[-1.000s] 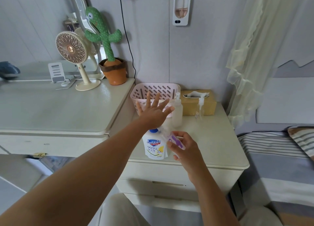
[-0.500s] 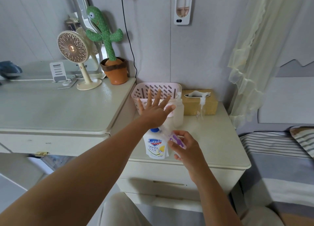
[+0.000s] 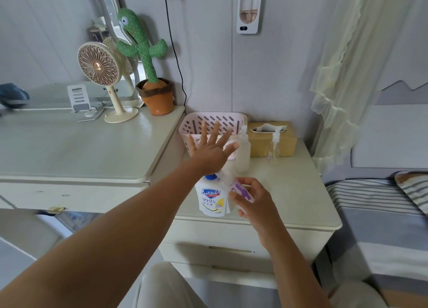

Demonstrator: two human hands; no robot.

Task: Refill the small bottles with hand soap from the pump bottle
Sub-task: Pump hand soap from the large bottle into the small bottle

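My left arm (image 3: pixel 111 233) stretches from the lower left of the frame to its centre, with my left hand (image 3: pixel 209 151) flat and its fingers straight and fanned apart. Just below and right of it, my right hand (image 3: pixel 251 201) pinches a small bottle (image 3: pixel 242 190) with curled fingers.

You're on one view only: head-mounted, wide-angle; it faces forward and down, toward the wall (image 3: pixel 208 64), from above your knees (image 3: pixel 166 284); the nightstand (image 3: pixel 301 191) sits mid-frame at arm's reach; both forearms enter from the bottom edge; the left hand (image 3: pixel 209 151) and right hand (image 3: pixel 252 198) land near centre, close to the lens; the dresser (image 3: pixel 81 150) fills the left side, the bed (image 3: pixel 382 203) the right; the wall takes the top third.
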